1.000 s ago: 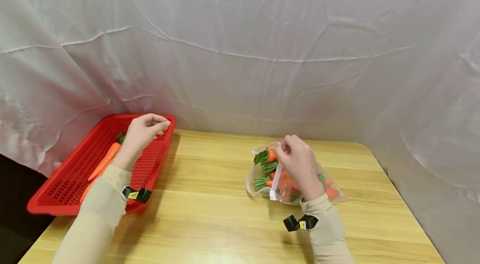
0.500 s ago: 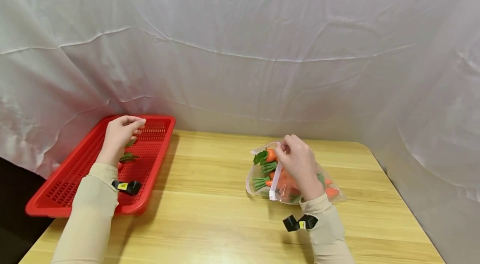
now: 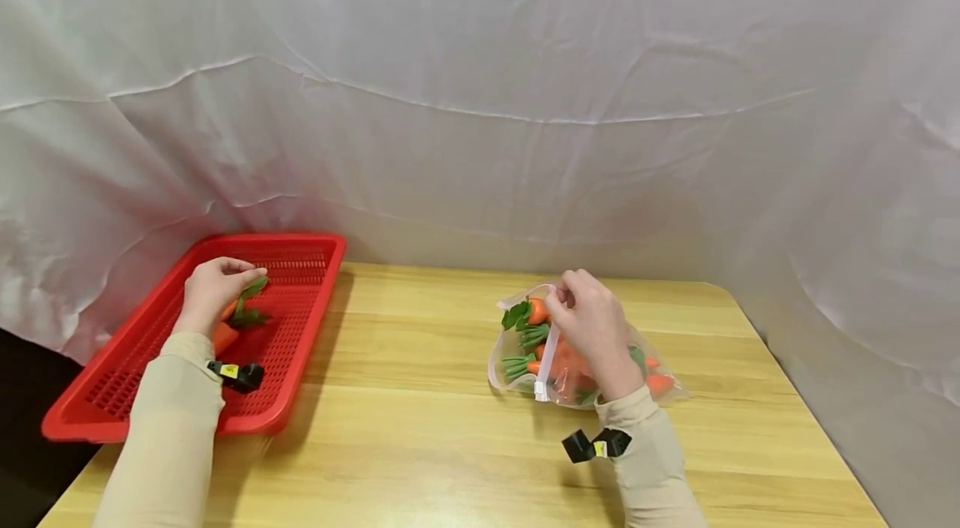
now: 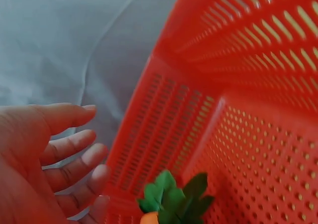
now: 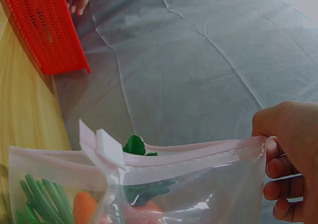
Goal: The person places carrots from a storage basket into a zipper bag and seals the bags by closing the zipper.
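My left hand point(image 3: 210, 295) is over the red plastic basket point(image 3: 320, 311), its fingers loosely bent with nothing between them in the left wrist view. Just below it lie orange carrots point(image 3: 224, 337) with green leaves point(image 4: 171, 196), partly hidden by the hand and sleeve. On the right, my right hand point(image 3: 596, 328) pinches the mouth edge of a clear zip bag point(image 5: 213, 179) between thumb and fingers. The bag lies on its side, its mouth facing left, with several carrots point(image 3: 538, 311) inside. A white slider point(image 5: 110, 148) sits on its pale zip strip.
The basket stands at the left of the wooden table point(image 3: 412, 395), its near end by the table's left edge. A pale cloth point(image 3: 480, 178) hangs behind the table. Small black cameras point(image 3: 236, 375) are strapped to both wrists.
My left hand has moved left across the basket, then down closer to the carrots. The right hand keeps its pinch on the zip bag, which stays in place.
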`<state>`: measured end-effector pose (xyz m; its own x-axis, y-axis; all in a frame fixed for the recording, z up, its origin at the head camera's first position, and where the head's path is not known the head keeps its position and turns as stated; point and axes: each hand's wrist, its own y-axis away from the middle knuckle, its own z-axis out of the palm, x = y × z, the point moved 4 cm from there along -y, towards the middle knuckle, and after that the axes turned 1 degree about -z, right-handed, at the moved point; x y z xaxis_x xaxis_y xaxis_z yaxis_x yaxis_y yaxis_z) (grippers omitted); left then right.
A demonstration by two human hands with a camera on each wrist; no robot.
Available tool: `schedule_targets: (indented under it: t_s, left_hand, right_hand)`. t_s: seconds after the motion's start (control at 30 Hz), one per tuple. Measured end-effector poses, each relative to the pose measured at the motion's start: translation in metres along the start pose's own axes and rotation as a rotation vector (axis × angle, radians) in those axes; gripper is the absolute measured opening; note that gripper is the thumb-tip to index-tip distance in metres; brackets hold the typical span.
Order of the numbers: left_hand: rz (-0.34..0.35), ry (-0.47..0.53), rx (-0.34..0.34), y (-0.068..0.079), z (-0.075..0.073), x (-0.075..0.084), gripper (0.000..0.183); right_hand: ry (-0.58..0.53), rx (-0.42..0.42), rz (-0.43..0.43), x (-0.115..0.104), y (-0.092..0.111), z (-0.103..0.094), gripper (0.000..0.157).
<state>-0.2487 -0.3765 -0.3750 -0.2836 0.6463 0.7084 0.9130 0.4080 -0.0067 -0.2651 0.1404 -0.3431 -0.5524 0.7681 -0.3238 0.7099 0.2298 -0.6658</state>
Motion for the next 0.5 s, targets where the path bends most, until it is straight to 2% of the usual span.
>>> schedule_targets:
  t_s: [0.1,0.3,0.5]
  left_hand:
    - [-0.023,-0.076,-0.025,-0.001,-0.001,-0.010,0.051]
    - [-0.081,-0.221,-0.118,-0.001,-0.003,-0.024,0.034]
    - [-0.209,-0.271,-0.190,0.005,-0.005,-0.031,0.022]
  right_hand:
    - [-0.004,-0.001,0.001,-0.001,0.000,0.001,0.020]
    - [-0.006,0.010,0.006,-0.002,0.000,0.001,0.020]
    - [-0.009,0.006,0.014,-0.001,-0.001,0.001,0.020]
